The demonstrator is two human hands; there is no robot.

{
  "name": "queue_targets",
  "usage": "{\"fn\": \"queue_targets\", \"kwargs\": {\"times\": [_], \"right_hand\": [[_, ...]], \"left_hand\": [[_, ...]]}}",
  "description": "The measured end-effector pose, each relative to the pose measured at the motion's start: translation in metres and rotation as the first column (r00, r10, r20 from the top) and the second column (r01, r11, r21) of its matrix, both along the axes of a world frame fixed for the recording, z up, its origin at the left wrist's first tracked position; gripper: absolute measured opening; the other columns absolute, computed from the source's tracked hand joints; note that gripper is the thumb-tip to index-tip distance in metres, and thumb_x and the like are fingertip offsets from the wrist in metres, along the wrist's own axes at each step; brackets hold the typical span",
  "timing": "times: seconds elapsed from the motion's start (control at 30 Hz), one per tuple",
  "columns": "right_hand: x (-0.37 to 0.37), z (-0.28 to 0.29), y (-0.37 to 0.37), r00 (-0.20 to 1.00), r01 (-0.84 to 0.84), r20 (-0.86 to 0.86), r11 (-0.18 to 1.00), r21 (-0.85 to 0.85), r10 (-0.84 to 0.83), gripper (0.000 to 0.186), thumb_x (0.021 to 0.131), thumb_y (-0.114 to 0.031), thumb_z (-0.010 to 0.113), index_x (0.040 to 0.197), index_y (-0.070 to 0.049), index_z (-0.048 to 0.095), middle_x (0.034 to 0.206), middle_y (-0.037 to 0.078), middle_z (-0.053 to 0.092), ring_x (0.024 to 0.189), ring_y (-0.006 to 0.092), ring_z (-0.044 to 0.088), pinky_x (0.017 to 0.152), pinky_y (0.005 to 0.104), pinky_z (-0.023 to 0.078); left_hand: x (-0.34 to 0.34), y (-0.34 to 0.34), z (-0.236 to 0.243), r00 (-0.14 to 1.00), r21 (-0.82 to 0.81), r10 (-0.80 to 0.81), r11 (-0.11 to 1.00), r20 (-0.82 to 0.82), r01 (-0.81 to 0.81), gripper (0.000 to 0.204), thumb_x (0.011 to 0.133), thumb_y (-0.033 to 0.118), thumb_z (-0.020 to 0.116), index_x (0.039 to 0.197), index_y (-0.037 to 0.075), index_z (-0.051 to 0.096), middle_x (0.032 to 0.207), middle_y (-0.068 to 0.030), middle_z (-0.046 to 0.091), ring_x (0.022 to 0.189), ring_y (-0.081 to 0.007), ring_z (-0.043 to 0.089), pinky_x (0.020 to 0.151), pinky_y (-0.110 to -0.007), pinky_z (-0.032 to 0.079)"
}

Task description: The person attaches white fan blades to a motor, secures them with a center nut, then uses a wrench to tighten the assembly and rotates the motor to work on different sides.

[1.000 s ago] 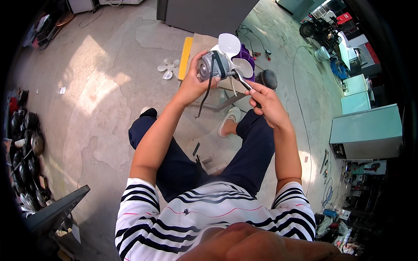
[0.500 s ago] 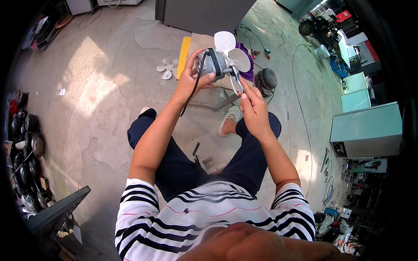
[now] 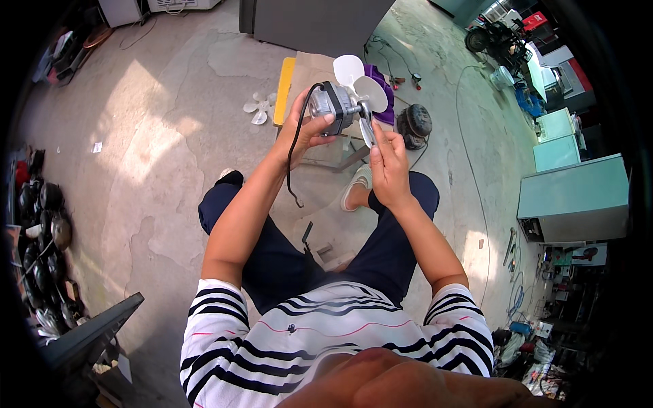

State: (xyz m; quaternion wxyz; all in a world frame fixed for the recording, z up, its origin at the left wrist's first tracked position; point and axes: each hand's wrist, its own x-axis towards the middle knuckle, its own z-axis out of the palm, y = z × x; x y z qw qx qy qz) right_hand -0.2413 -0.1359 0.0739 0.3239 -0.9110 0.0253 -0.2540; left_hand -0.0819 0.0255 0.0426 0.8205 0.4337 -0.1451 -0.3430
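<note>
My left hand [image 3: 303,129] is closed round a small silver fan motor [image 3: 330,107] with a dark band and a black cord [image 3: 292,170] hanging below. A white-bladed fan [image 3: 369,94] is on the motor's shaft. My right hand [image 3: 389,160] is closed on the handle of a metal wrench [image 3: 367,122], whose head is at the fan hub, partly hidden by blade and fingers. The motor is held above a low stand with cardboard [image 3: 306,64], a yellow edge [image 3: 287,75] and a purple cloth [image 3: 381,102].
A loose white fan [image 3: 260,105] and a dark compressor [image 3: 415,122] lie either side of the stand. A grey cabinet [image 3: 313,24] stands ahead. Refrigerators [image 3: 573,197] and a motorbike [image 3: 496,47] line the right. Dark compressors [image 3: 47,245] are piled left, near a grey metal edge [image 3: 95,326].
My right hand and the wrench have moved left and turned more upright at the hub. The motor and fan have tilted in my left hand, and the cord has shifted left.
</note>
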Motion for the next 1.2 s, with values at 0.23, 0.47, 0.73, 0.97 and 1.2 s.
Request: {"fn": "queue_targets", "kwargs": {"times": [0.23,0.47,0.73,0.97,1.2], "right_hand": [[0.0,0.038,-0.008,0.898,0.116,-0.394,0.76,0.639,0.194,0.048,0.108,-0.022,0.049,0.156,-0.016,0.043,0.083,-0.003,0.05,0.063,0.004,0.041,0.056,0.02,0.035],[0.0,0.069,-0.011,0.84,0.189,-0.458,0.634,0.75,0.291,0.049,0.108,-0.021,0.048,0.156,-0.015,0.041,0.08,-0.005,0.048,0.058,0.0012,0.037,0.047,0.018,0.029],[-0.007,0.049,0.007,0.941,0.062,-0.328,0.914,0.402,0.081,0.048,0.107,-0.019,0.047,0.154,-0.01,0.045,0.076,-0.002,0.049,0.069,0.0083,0.046,0.066,0.0252,0.042],[-0.007,0.064,0.001,0.916,0.06,-0.387,0.922,0.383,0.101,0.047,0.106,-0.017,0.047,0.152,-0.01,0.047,0.071,-0.003,0.043,0.066,0.0084,0.042,0.062,0.0265,0.039],[-0.008,0.069,0.015,0.941,0.079,-0.339,0.974,0.21,-0.004,0.046,0.104,-0.014,0.049,0.15,-0.01,0.049,0.071,0.008,0.05,0.066,0.0126,0.045,0.064,0.0292,0.044]], "left_hand": [[0.013,0.004,-0.008,0.885,0.048,0.147,0.981,0.443,-0.187,0.092,0.076,0.014,0.085,0.15,0.016,0.03,0.142,-0.0172,0.046,0.123,-0.0294,0.059,0.095,-0.041,0.059],[0.008,0.006,0.001,0.876,-0.034,0.175,0.983,0.449,-0.179,0.095,0.076,0.013,0.084,0.152,0.019,0.028,0.141,-0.0182,0.048,0.119,-0.0277,0.062,0.092,-0.039,0.058],[0.009,0.003,0.003,0.925,-0.088,0.168,0.985,0.34,-0.146,0.094,0.077,0.012,0.083,0.152,0.019,0.027,0.138,-0.0197,0.05,0.114,-0.0269,0.064,0.091,-0.041,0.059],[0.012,0.01,0.007,0.852,-0.039,0.16,0.986,0.499,-0.162,0.097,0.073,0.005,0.084,0.152,0.02,0.029,0.143,-0.0189,0.043,0.116,-0.0281,0.064,0.094,-0.039,0.059],[0.009,0.008,0.004,0.898,-0.022,0.145,0.988,0.414,-0.15,0.095,0.077,0.011,0.084,0.153,0.02,0.028,0.141,-0.0203,0.047,0.118,-0.0288,0.063,0.091,-0.04,0.06]]}}
